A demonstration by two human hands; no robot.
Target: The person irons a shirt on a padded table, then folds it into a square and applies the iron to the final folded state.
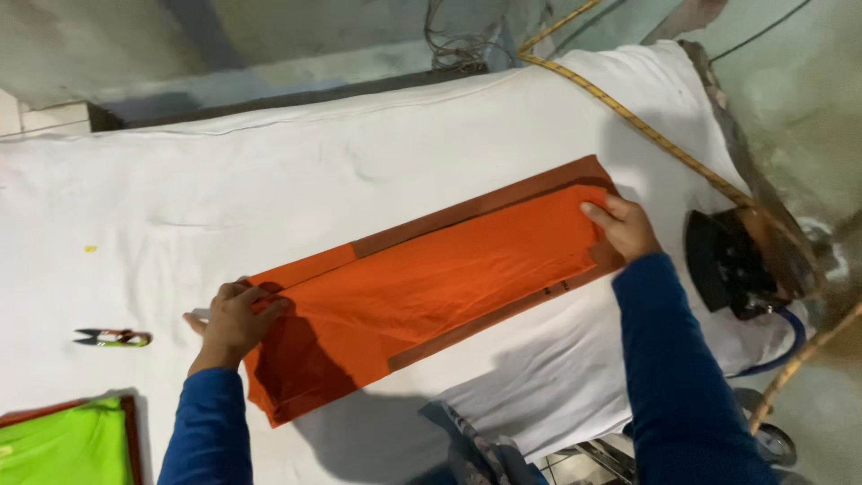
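A long folded orange cloth (431, 278) with a brown border lies slantwise on the white padded table (269, 189). My left hand (232, 319) pinches the cloth's near-left end, thumb and fingers closed on its folded edge. Flat on the far-right end of the cloth rests my right hand (622, 225), fingers together and pressing it down. Both arms wear dark blue sleeves.
A black iron (732, 263) stands on its rest at the table's right edge, with a yellow cord (628, 117) running back from it. Small thread snips (112, 338) lie at the left. A green cloth with a brown border (63, 445) sits at the bottom left corner.
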